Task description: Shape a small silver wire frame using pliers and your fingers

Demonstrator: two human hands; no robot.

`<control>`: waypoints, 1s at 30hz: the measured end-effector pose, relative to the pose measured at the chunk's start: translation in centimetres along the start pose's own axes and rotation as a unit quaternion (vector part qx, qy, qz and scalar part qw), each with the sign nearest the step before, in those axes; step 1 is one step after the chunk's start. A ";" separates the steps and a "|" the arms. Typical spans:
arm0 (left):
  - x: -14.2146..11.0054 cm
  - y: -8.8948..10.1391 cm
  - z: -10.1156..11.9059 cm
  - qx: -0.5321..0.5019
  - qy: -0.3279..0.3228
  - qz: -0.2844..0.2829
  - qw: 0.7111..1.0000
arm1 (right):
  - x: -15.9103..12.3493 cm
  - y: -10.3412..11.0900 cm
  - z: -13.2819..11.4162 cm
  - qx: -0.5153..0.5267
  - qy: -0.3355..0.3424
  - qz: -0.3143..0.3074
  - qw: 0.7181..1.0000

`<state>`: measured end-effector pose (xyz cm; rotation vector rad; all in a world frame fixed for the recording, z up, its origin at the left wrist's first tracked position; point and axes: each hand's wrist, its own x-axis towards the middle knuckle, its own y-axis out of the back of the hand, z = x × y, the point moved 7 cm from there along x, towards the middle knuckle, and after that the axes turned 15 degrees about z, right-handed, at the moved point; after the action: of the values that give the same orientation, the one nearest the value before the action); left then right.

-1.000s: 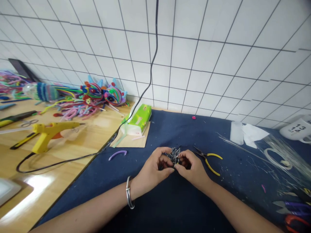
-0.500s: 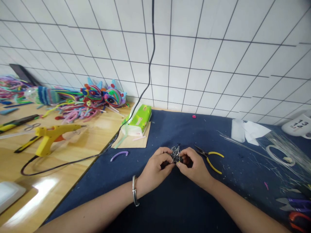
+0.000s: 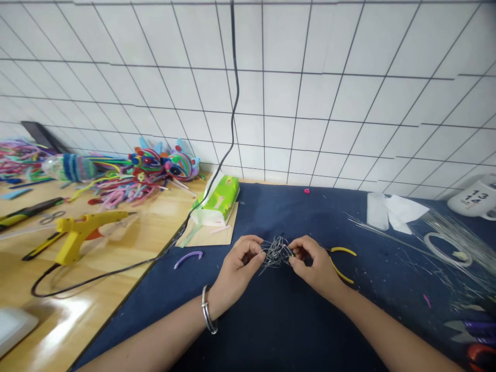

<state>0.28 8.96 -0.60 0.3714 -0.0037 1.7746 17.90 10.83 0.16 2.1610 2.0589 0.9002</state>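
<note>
A tangled bundle of thin grey wire (image 3: pixel 276 252) is held between my two hands, just above the dark blue cloth (image 3: pixel 267 320). My left hand (image 3: pixel 242 263) pinches its left side between thumb and fingers. On the opposite side, my right hand (image 3: pixel 312 263) grips wire ends with thumb and forefinger; its other fingers curl out of sight. Yellow-handled pliers (image 3: pixel 343 251) lie beside my right hand, their jaws largely hidden behind it. A purple curved piece (image 3: pixel 188 258) rests to the left of my left hand.
A yellow glue gun (image 3: pixel 79 225) lies on the wooden table at left, its black cord (image 3: pixel 116 268) crossing toward the cloth. A green tissue pack (image 3: pixel 222 194) sits on cardboard. Loose wires (image 3: pixel 457 237), purple-handled scissors (image 3: pixel 478 328) and a white mug (image 3: pixel 473 199) are at right.
My hands have moved apart, and the wire bundle looks wider and more spread, with more strands showing. The right hand now covers more of the pliers. The camera view has tilted slightly upward.
</note>
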 end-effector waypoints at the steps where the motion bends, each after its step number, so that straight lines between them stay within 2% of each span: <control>1: 0.1 0.1 -0.1 -0.001 0.000 0.005 1.000 | 0.0 0.0 0.0 0.001 0.002 -0.001 1.000; 7: 0.3 0.1 -0.4 -0.019 0.007 0.009 1.000 | 0.1 -0.1 -0.2 0.002 0.016 -0.006 1.000; 11: 0.2 0.3 0.5 0.014 -0.075 0.008 0.997 | 0.1 -0.3 0.0 0.006 0.004 -0.014 1.000; 15: -0.2 -0.2 1.6 0.059 -0.140 -0.038 0.988 | -0.1 -0.5 0.0 0.015 -0.020 -0.026 0.999; 18: -0.2 -0.9 2.0 0.097 -0.144 -0.045 0.984 | -0.3 -0.6 -0.1 0.021 -0.033 -0.036 0.999; 22: 0.3 -1.8 2.1 0.131 -0.142 -0.028 0.981 | -0.5 -0.9 -0.7 0.030 -0.029 -0.051 0.998; 30: 0.0 -2.3 2.9 0.133 -0.145 -0.001 0.980 | -0.6 -0.8 -1.5 0.031 0.000 -0.049 0.998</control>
<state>3.18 8.98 1.67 0.8209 0.0268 1.7078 16.56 9.83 0.84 2.0673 2.1997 0.8366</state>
